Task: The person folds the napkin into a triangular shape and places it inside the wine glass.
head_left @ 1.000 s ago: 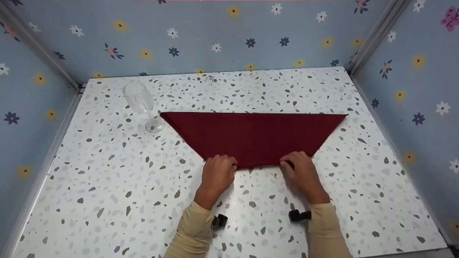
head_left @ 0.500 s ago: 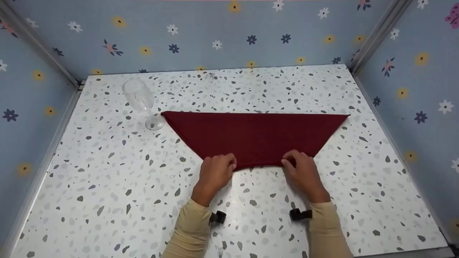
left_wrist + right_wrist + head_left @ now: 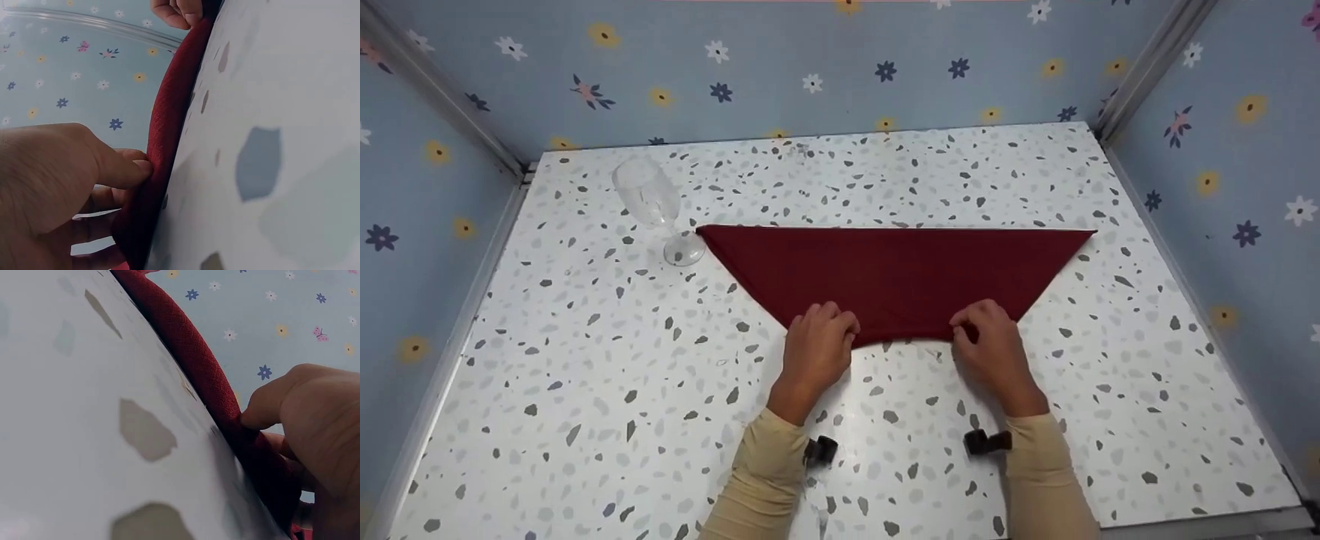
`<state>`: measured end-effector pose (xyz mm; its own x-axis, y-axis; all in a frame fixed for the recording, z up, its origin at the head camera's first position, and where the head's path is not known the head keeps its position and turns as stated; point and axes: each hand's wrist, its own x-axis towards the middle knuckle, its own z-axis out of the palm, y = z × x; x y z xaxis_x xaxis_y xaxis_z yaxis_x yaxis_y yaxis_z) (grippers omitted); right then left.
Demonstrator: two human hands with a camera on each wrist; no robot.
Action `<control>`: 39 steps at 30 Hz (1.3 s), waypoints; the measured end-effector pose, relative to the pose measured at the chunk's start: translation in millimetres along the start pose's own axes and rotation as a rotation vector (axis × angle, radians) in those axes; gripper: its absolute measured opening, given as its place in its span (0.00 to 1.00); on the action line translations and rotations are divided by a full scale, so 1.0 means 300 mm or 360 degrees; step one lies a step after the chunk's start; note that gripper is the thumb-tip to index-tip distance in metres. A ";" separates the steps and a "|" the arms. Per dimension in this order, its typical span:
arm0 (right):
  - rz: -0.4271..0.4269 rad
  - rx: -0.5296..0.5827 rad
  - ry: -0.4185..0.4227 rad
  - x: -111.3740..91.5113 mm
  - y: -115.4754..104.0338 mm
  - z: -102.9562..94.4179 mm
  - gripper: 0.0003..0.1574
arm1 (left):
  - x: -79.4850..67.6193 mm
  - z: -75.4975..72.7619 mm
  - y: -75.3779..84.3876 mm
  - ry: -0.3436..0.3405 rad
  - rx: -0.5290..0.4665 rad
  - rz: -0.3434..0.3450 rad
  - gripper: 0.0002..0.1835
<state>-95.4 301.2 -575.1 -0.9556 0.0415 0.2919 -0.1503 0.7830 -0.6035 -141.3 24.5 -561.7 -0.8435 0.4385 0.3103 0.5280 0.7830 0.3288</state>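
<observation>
A dark red cloth napkin (image 3: 896,281) lies on the table as a trapezoid, its long side at the back and its short side toward the person. At the left end of that short side, my left hand (image 3: 816,356) pinches the thick, rounded edge. The left wrist view shows the thumb (image 3: 132,171) pressed on the edge, with the other fingers behind the cloth. My right hand (image 3: 992,356) holds the right end in the same way, its thumb (image 3: 261,410) against the fold in the right wrist view. Between the hands the edge bows slightly.
A clear stemmed glass (image 3: 649,199) stands just left of the napkin's back left corner. Blue flowered panels (image 3: 810,67) wall in the back and both sides of the white speckled table (image 3: 585,375). A black wrist mount (image 3: 821,450) sits on each sleeve.
The head view has shifted slightly. Both hands keep hold of the napkin's near edge and have moved a little away from the body; the glass stays put.
</observation>
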 end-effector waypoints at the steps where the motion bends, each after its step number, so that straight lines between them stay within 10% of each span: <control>1: -0.0016 0.0000 -0.0001 0.002 -0.001 0.000 0.07 | 0.001 0.000 0.000 0.0002 0.0012 0.0005 0.03; 11: -0.0047 -0.0096 -0.0167 -0.010 0.002 -0.009 0.13 | -0.013 -0.024 -0.013 -0.0180 -0.0037 0.0023 0.09; 24: -0.0114 -0.0098 -0.0113 -0.008 0.012 -0.010 0.09 | -0.003 -0.019 -0.014 -0.0163 -0.0063 -0.0008 0.05; 39: 0.0211 -0.0005 -0.0173 -0.009 -0.006 -0.024 0.09 | -0.002 -0.022 -0.001 -0.0202 -0.0067 -0.0105 0.07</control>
<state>-90.8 304.1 -569.5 -0.9887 0.0774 0.1281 -0.0207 0.7770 -0.6292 -140.2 21.1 -556.1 -0.8808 0.4410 0.1725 0.4725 0.7939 0.3827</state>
